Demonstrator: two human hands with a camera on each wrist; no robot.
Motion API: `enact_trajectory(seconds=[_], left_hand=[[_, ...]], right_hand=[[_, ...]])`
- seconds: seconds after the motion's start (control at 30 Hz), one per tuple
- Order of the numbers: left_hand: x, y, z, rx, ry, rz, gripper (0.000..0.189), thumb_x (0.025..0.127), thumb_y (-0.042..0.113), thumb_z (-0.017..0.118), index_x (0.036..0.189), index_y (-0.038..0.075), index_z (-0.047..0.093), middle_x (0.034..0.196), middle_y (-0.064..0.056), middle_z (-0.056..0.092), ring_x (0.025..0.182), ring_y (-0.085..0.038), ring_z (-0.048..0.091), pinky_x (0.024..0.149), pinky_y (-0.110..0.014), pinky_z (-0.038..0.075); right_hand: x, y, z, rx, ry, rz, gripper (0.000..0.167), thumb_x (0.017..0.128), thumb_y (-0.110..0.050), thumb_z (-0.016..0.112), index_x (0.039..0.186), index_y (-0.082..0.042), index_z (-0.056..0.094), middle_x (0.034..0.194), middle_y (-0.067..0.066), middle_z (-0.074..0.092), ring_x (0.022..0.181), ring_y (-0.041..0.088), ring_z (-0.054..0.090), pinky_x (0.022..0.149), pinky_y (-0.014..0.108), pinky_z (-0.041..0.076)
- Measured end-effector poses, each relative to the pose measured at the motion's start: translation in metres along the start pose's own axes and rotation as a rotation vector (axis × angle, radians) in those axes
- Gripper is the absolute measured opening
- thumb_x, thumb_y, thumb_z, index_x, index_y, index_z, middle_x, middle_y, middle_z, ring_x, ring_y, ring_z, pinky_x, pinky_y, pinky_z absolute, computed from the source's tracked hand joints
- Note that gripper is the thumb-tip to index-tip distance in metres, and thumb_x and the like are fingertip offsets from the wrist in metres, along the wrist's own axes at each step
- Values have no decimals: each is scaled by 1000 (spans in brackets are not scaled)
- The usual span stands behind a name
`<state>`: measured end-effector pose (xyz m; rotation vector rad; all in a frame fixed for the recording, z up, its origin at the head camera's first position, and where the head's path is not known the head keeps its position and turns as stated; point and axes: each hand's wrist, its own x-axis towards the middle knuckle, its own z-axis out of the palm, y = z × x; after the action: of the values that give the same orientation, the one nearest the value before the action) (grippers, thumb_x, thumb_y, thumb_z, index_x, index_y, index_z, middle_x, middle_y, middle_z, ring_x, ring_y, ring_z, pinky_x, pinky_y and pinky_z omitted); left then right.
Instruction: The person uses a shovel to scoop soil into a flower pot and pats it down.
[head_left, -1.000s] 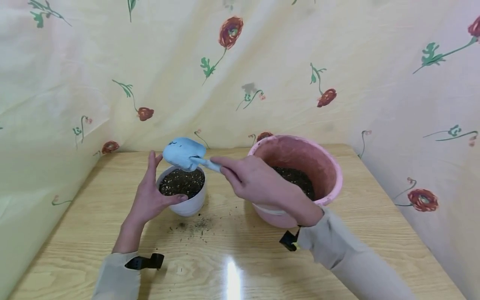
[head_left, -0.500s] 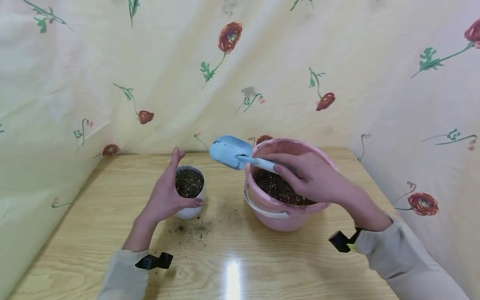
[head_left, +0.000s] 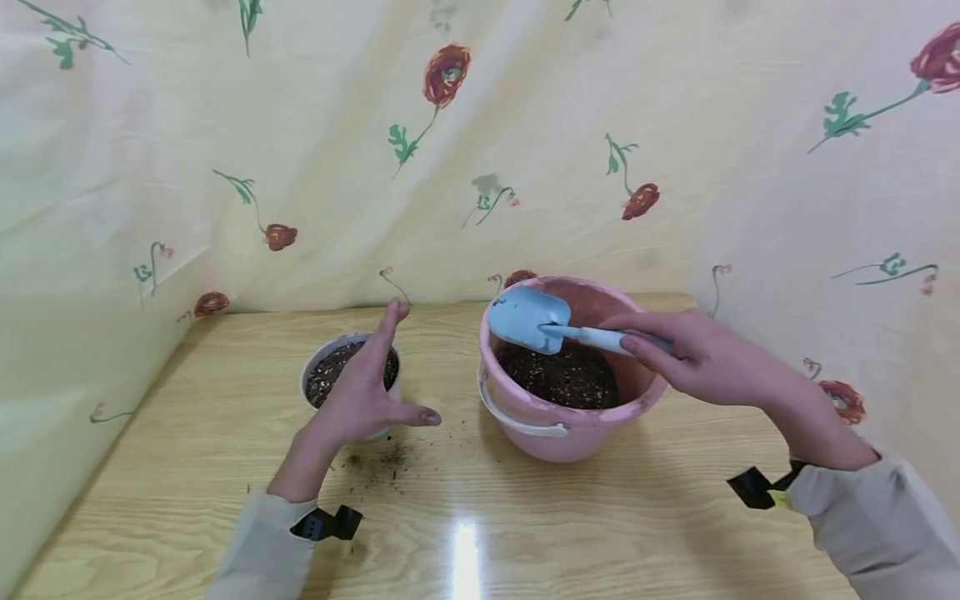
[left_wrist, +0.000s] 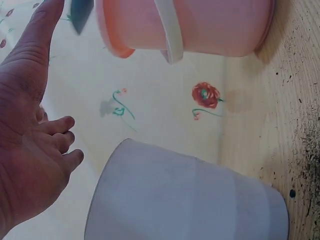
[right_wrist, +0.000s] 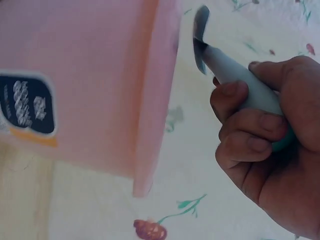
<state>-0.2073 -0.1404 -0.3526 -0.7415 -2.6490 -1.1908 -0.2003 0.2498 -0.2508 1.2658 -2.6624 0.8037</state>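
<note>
My right hand (head_left: 705,354) grips the handle of a light blue trowel (head_left: 528,319), its blade over the mouth of a pink bucket (head_left: 558,437). Dark potting soil (head_left: 562,375) lies inside the bucket. In the right wrist view, curled fingers (right_wrist: 257,122) wrap the trowel's pale handle above the bucket rim. My left hand (head_left: 360,396) is spread, thumb apart from the fingers, over the right side of a white pot (head_left: 311,371) filled with speckled soil. In the left wrist view the hand holds nothing, and the pot (left_wrist: 180,200) stands beside it.
Spilled soil crumbs (head_left: 386,462) are scattered on the wooden table (head_left: 585,533) in front of the pot. The bucket's white handle (head_left: 525,425) hangs down its near side. A flowered cloth (head_left: 337,167) covers the wall behind the table.
My right hand has carried the trowel right, from over the white pot to over the bucket. My left hand has moved right, away from its place around the pot's rim.
</note>
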Motion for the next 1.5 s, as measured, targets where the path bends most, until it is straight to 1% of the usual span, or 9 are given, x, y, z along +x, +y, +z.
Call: enact_trajectory(seconds=[0.13, 0.33, 0.4, 0.63, 0.73, 0.87, 1.0, 1.23, 1.5], left_hand=[[-2, -1, 2, -9, -16, -44, 140, 56, 50, 90, 153, 35, -10, 161, 6, 12, 146, -26, 15, 111, -55, 25], [-7, -5, 6, -24, -49, -89, 138, 57, 53, 89, 153, 36, -8, 160, 7, 14, 146, -23, 15, 111, -53, 26], [-8, -6, 8, -23, -54, -89, 138, 57, 52, 89, 153, 35, -8, 160, 6, 15, 145, -24, 16, 111, -53, 26], [-12, -10, 15, -24, -74, -63, 138, 55, 59, 87, 154, 34, -6, 160, 8, 13, 145, -23, 18, 111, -52, 27], [-14, -10, 16, -15, -72, -49, 138, 55, 58, 87, 154, 34, -6, 160, 6, 12, 145, -24, 18, 111, -52, 27], [-15, -9, 16, 3, -68, -38, 138, 54, 64, 84, 154, 34, -6, 160, 6, 13, 144, -26, 20, 110, -54, 28], [-16, -8, 15, 6, -70, -29, 137, 55, 65, 83, 154, 34, -6, 160, 5, 14, 144, -26, 20, 109, -55, 28], [-18, -7, 13, 12, -52, -21, 134, 57, 62, 85, 155, 34, -2, 160, 5, 14, 145, -24, 20, 110, -53, 29], [-22, -7, 13, 14, -39, -27, 130, 58, 61, 84, 155, 34, 1, 160, 4, 16, 144, -24, 22, 109, -53, 30]], right_hand=[[-3, 10, 2, 20, -59, 9, 30, 94, -1, 58, 118, -17, 65, 59, -19, 37, 43, -7, 29, 42, 18, 33], [0, 21, 7, -25, -101, 27, 24, 94, -6, 61, 113, -19, 68, 58, -22, 38, 44, -7, 29, 45, 18, 34], [3, 24, 8, -35, -117, 29, 21, 94, -8, 61, 111, -19, 69, 59, -23, 39, 45, -6, 31, 47, 18, 35], [15, 35, 14, -58, -152, -2, 17, 92, -8, 63, 106, -14, 71, 71, -21, 53, 59, -4, 45, 57, 20, 41], [20, 36, 15, -74, -196, 28, 17, 93, -11, 63, 107, -14, 72, 77, -19, 59, 65, -3, 49, 62, 22, 44], [27, 39, 18, -84, -280, 50, 18, 95, -17, 61, 109, -14, 72, 91, -14, 66, 74, 0, 53, 69, 26, 47], [32, 44, 20, -68, -334, 74, 18, 95, -17, 61, 108, -12, 72, 92, -12, 65, 74, 2, 51, 68, 26, 46], [40, 51, 23, -106, -333, 46, 15, 93, -14, 63, 103, -12, 73, 97, -8, 68, 80, 6, 56, 75, 32, 50], [42, 53, 29, -211, -352, 145, 12, 90, -14, 66, 98, -14, 75, 93, -6, 70, 78, 8, 59, 77, 37, 51]])
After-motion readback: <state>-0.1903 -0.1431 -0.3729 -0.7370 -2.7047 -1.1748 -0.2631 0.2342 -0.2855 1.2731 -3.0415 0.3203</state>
